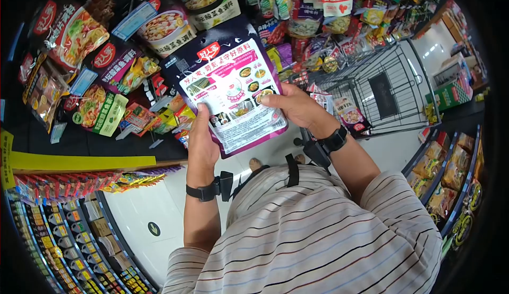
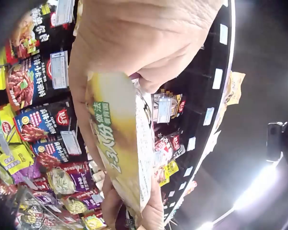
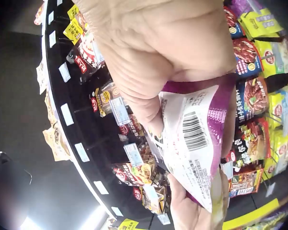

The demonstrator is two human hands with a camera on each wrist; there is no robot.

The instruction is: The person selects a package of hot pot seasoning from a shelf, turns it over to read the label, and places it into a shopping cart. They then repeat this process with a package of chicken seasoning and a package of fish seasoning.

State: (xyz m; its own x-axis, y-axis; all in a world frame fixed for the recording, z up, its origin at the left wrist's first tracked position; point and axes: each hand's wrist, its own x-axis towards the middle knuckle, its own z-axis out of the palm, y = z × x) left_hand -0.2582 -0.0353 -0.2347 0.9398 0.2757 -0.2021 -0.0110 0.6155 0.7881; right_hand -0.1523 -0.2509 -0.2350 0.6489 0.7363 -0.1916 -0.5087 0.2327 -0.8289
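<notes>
A purple-edged seasoning packet (image 1: 233,95) is held up before the shelf, its white printed back towards the head camera. My left hand (image 1: 203,143) grips its left edge, thumb lying on the printed face. At the opposite edge my right hand (image 1: 303,109) pinches it between thumb and fingers. In the left wrist view the packet (image 2: 120,148) appears edge-on, showing a yellow-green front strip. The right wrist view shows the barcode corner of the packet (image 3: 194,139) under the right hand. Most fingers are hidden behind the packet.
Hanging packets (image 1: 124,66) with price tags fill the shelf ahead and left. A wire shopping cart (image 1: 395,90) stands to the right, with a dark packet (image 1: 351,115) in it. Stocked shelves (image 1: 79,235) flank the aisle floor (image 1: 151,209) at lower left.
</notes>
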